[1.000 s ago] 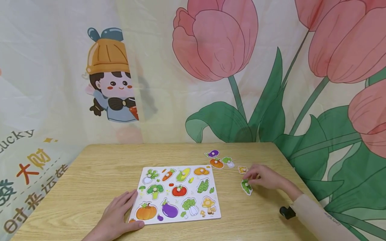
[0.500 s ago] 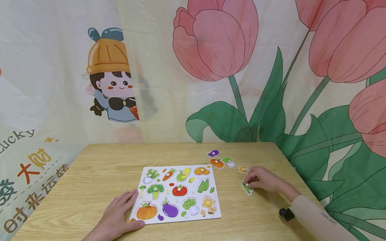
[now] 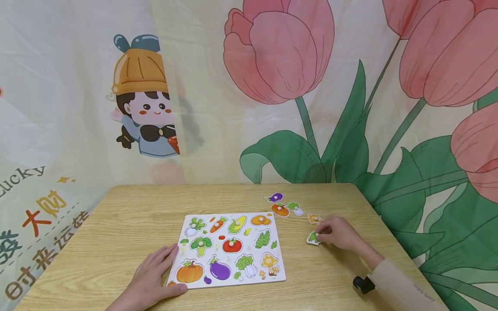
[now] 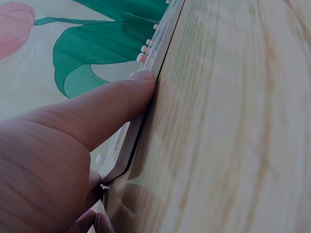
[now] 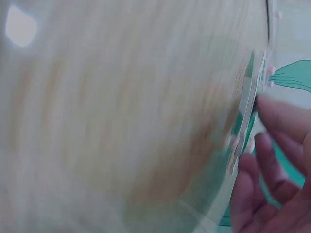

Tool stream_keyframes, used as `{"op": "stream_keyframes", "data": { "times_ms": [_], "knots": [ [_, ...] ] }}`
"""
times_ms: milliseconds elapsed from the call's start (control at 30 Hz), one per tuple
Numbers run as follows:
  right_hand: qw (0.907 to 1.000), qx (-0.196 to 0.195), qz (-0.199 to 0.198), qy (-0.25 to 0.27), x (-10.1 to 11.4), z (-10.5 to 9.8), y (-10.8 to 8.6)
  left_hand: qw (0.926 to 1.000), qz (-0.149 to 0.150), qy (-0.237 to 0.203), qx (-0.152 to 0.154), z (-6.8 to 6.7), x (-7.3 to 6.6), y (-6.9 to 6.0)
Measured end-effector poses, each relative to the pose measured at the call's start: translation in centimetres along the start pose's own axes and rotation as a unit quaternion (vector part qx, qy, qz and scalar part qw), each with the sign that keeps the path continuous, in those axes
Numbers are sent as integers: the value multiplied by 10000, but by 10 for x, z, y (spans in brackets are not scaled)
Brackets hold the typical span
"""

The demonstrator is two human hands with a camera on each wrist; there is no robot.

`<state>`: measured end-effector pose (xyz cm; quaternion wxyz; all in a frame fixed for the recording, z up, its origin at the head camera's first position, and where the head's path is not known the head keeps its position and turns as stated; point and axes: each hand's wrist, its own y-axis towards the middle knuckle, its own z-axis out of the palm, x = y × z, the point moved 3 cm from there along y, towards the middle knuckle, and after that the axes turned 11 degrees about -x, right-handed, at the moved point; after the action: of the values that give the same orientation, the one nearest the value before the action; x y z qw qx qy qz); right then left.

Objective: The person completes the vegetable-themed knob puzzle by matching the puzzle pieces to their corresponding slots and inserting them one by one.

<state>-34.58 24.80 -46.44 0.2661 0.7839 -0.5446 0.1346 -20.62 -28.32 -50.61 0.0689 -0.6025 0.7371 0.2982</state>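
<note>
A white wooden puzzle board (image 3: 253, 255) printed with vegetables lies on the table. My left hand (image 3: 149, 276) rests at its near left corner, the straight thumb on the front edge and the fingers along the left side. In the left wrist view that thumb (image 4: 116, 102) presses against the board's edge. To the right of the board, my right hand (image 3: 339, 233) pinches a green leafy vegetable piece (image 3: 312, 238) by its knob. The piece is tilted, seen nearly edge-on in the right wrist view. Just behind it lies a mushroom piece (image 3: 313, 218), partly hidden by the fingers.
Behind the board's right corner lie an eggplant piece (image 3: 275, 197), a pumpkin piece (image 3: 279, 210) and a bok choy piece (image 3: 295, 208). Knobbed pieces such as the tomato (image 3: 232, 245) and broccoli (image 3: 200, 245) sit in the board. A printed curtain (image 3: 210, 108) hangs behind the table.
My right hand has taken the green leafy piece by its knob, tilting it and shifting it slightly left. My left hand and the board have stayed in place.
</note>
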Motion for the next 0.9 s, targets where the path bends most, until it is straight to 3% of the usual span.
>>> {"op": "stream_keyframes", "data": {
  "times_ms": [133, 267, 667, 900],
  "knots": [
    [9951, -281, 942, 122, 3, 4, -10, 10000, -13, 20, 34, 0, -1, 1],
    [9899, -418, 1350, 130, 6, 6, -17, 10000, -21, 17, 62, 0, -1, 1],
    [9885, -505, 1423, -59, 6, 8, -22, 9999, -69, 24, 133, -1, -2, 0],
    [9925, -138, 1174, 298, 8, 1, -19, 10000, 1, 21, 31, -2, -2, 0]
  ]
}}
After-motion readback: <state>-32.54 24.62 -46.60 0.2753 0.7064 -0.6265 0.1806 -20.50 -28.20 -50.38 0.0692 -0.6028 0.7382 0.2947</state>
